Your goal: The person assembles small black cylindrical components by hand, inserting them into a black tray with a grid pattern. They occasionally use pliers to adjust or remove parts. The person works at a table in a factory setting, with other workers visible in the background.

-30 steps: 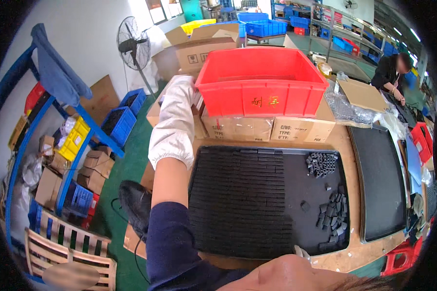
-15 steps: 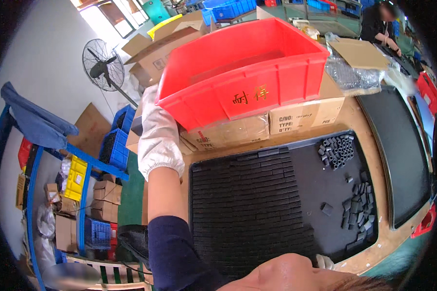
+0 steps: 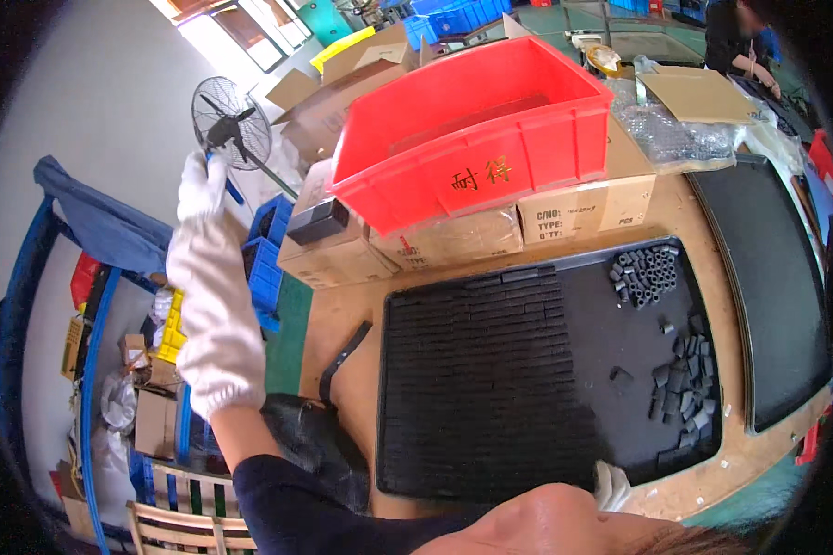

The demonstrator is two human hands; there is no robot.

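Grasping a slim blue pen-like tool (image 3: 235, 192) in the curled fingers of the gloved left hand (image 3: 200, 191), held up at the far left against the view of the pedestal fan (image 3: 229, 125), left of the red plastic bin (image 3: 569, 148) and above the level of the wooden surface (image 3: 344, 303). Probably light, stiff and slightly slippery against cloth, so best taken hold of around mid-shaft. Holding the gloved right hand (image 3: 612, 487) at the near edge of the black tray (image 3: 590, 344), mostly hidden, making it impossible to tell grasp from release.
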